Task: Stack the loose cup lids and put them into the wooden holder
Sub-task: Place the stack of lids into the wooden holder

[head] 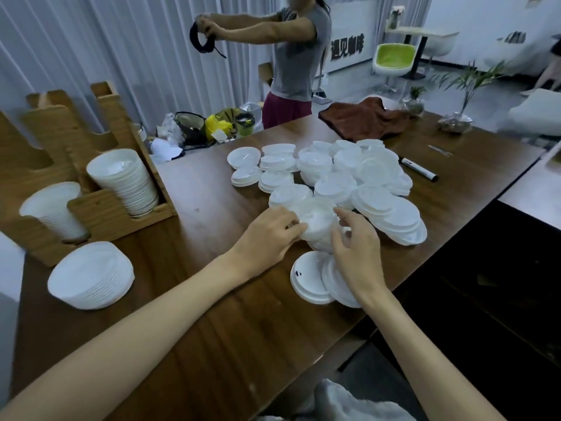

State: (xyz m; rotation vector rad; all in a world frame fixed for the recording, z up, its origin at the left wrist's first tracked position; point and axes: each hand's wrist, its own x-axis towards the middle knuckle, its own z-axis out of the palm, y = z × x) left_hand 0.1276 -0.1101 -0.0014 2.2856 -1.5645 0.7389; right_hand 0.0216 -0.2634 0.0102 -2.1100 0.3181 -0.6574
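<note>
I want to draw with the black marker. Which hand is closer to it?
Right. The right hand holds the stack of lids, with the marker beyond it across the pile; the left hand holds the stack's other side, farther from the marker.

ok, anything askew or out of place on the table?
Nothing damaged or spilled. The loose lids lie in a sprawled heap. One neat stack sits on the table in front of the wooden holder, not in it. A black marker lies beside the heap, and a brown cloth is crumpled at the far end.
</note>
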